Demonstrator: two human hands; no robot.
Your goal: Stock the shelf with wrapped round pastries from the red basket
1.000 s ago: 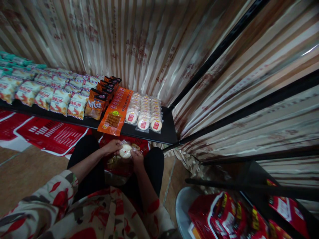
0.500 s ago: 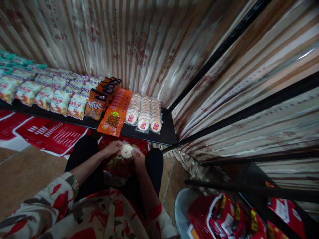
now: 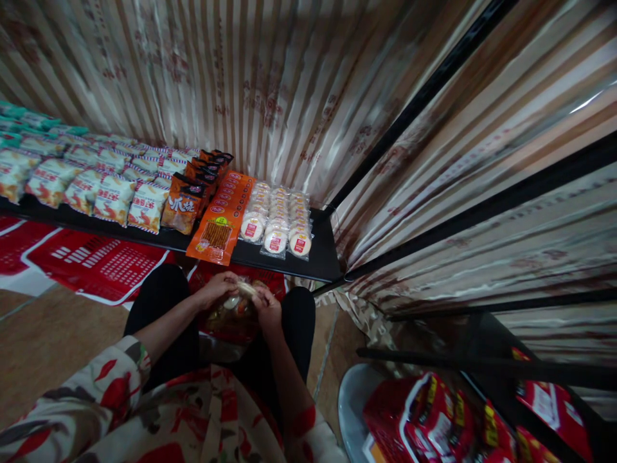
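Between my knees, my left hand [image 3: 222, 287] and my right hand [image 3: 268, 306] are closed on opposite ends of a wrapped rice cracker [image 3: 247, 289]. The pale round cracker is tilted nearly edge-on, in clear film. Beneath it is a red bag [image 3: 231, 321] with more wrapped pieces inside, partly hidden by my hands. Ahead on the black shelf [image 3: 325, 247], wrapped rice crackers [image 3: 274, 241] lie overlapping in three rows. Left of them lies an orange packet [image 3: 216, 225] with a picture of brown sticks.
Orange-and-black snack bags [image 3: 180, 206] and several white snack bags [image 3: 144, 207] line the shelf to the left. Black poles [image 3: 414, 238] slant across at right before a striped curtain [image 3: 289, 83]. A grey basin [image 3: 351, 392] with red packets [image 3: 409, 411] stands at lower right.
The cracker has turned from facing up to nearly edge-on in my hands, which have stayed almost in place. Pieces in the bag below show more.
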